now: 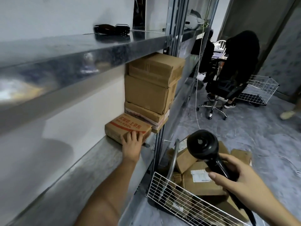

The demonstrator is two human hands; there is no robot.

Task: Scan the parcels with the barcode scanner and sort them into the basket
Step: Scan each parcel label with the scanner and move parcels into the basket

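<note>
Head: left hand [132,143] grips parcel [128,126]; right hand [236,181], scanner [202,144].

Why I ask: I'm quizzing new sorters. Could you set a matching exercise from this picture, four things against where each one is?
Things:
1. barcode scanner
2. red-printed parcel
3. white-labelled parcel
4. dark bottle

Places:
A. in the wire basket
B. on the upper shelf
C. held in the right hand
D. on the lower shelf, left hand on it

Pairs: 1-C, 2-D, 3-A, 4-B
</note>
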